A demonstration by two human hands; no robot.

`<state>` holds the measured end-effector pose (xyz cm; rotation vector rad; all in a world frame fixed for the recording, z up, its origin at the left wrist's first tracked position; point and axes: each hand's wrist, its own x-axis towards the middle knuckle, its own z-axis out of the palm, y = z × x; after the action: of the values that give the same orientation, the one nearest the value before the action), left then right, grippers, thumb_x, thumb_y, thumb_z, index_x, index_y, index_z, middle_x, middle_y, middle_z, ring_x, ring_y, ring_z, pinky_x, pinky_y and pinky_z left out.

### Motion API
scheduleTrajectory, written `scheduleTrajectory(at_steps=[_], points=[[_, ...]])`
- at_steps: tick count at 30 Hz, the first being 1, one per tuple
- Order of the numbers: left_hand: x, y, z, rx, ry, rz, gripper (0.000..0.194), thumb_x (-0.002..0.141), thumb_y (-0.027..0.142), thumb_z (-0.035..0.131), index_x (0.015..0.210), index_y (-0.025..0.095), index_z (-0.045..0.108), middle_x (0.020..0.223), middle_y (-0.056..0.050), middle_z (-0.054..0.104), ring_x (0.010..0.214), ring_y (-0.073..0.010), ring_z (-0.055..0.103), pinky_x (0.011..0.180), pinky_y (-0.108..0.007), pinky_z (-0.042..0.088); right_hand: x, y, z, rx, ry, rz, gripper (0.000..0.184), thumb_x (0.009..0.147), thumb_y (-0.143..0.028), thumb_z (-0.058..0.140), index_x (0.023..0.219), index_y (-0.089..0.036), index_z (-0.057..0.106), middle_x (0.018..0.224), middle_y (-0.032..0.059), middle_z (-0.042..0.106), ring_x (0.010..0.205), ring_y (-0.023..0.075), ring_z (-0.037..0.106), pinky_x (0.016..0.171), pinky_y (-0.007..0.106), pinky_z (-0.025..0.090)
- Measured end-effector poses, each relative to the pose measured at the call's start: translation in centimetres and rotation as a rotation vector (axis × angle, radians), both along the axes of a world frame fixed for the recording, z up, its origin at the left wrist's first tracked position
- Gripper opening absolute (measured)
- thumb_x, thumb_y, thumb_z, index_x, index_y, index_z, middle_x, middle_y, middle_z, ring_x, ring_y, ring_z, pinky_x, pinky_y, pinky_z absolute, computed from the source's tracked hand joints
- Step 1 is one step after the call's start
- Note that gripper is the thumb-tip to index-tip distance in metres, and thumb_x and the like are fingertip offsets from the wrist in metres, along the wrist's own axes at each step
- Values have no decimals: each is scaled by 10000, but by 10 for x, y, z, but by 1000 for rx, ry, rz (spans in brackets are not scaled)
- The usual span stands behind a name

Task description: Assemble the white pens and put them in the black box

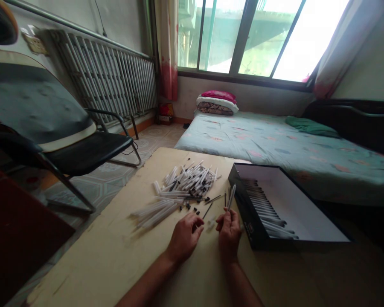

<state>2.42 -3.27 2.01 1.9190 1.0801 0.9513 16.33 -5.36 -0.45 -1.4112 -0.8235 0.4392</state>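
My left hand (184, 236) is closed in a pinch over the table, with a thin dark pen refill (208, 210) reaching out from its fingertips. A clear pen barrel (232, 197) points up and away from my right hand (229, 234), whose fingers are wrapped round its lower end. Beyond my hands lies a heap of white and clear pen parts (195, 179). Long pale tubes (156, 212) are laid out left of it. Small black caps (188, 206) are scattered in front. To the right, a black box (248, 213) holds a row of pens (264, 207).
The pale table (115, 256) carries all these parts. A bed (259, 136) stands past its far edge, under the window. A black chair (86, 149) is at the left, near a white radiator (112, 72).
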Motion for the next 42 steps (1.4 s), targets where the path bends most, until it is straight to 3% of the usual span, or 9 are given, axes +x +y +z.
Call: scheduleTrajectory(at_steps=[6, 14, 17, 19, 21, 23, 28, 33, 42], points=[[26, -2, 3, 155, 375, -70, 108, 758, 187, 539, 851, 171, 591, 875, -98, 593, 808, -232, 548, 712, -325, 406, 0, 2, -3, 38, 136, 12, 288, 859, -435, 419, 930, -161, 478, 575, -53, 500, 405, 78, 424, 413, 186, 372], [49, 6, -4, 192, 512, -168, 184, 805, 95, 418, 875, 145, 581, 879, -121, 607, 854, -249, 548, 760, -366, 417, 0, 1, -4, 31, 120, 2, 282, 849, -415, 427, 957, -158, 472, 583, -48, 521, 415, 90, 444, 423, 201, 386], [39, 8, -3, 172, 318, -84, 237, 818, 119, 416, 976, 145, 590, 944, -116, 616, 901, -239, 548, 808, -378, 419, -1, 0, -5, 26, 53, 46, 255, 859, -374, 416, 984, -158, 466, 609, -43, 526, 427, 91, 432, 435, 204, 381], [25, 12, -2, 99, 70, 56, 276, 833, 193, 446, 1078, 166, 571, 1023, -112, 608, 925, -224, 549, 835, -376, 417, -4, -3, -4, 28, -23, 79, 212, 864, -345, 401, 942, -163, 478, 624, -37, 517, 455, 99, 443, 452, 209, 381], [9, 18, -2, -95, -187, 137, 308, 831, 280, 487, 1104, 169, 576, 863, -75, 621, 740, -179, 566, 704, -321, 453, -8, -6, -2, 27, -157, 94, 188, 869, -312, 391, 910, -165, 500, 674, -9, 539, 551, 124, 503, 527, 228, 408], [-8, 25, -4, -354, -465, 118, 348, 803, 317, 541, 1104, 145, 577, 680, -16, 576, 574, -125, 517, 555, -249, 431, -15, -10, 0, 16, -308, 123, 187, 883, -285, 379, 910, -165, 521, 732, 19, 565, 641, 143, 538, 603, 243, 414], [-35, 36, -12, -611, -1031, 207, 303, 681, 274, 705, 948, 162, 615, 693, 22, 585, 578, -57, 520, 578, -165, 434, -34, -20, 4, 2, -591, 319, 170, 901, -249, 380, 868, -173, 528, 661, -6, 521, 565, 118, 508, 574, 220, 362], [-37, 38, -13, -643, -1141, 237, 293, 641, 252, 746, 886, 155, 617, 721, 10, 620, 604, -59, 554, 563, -150, 450, -43, -24, 4, -9, -757, 384, 166, 883, -221, 398, 761, -182, 504, 612, -22, 477, 537, 108, 490, 562, 214, 330], [-32, 34, -13, -634, -1104, 236, 269, 679, 276, 717, 897, 153, 616, 741, 10, 621, 604, -51, 548, 544, -140, 449, -42, -21, 1, -59, -829, 368, 161, 874, -217, 390, 774, -184, 512, 594, -29, 492, 512, 105, 491, 546, 216, 309]])
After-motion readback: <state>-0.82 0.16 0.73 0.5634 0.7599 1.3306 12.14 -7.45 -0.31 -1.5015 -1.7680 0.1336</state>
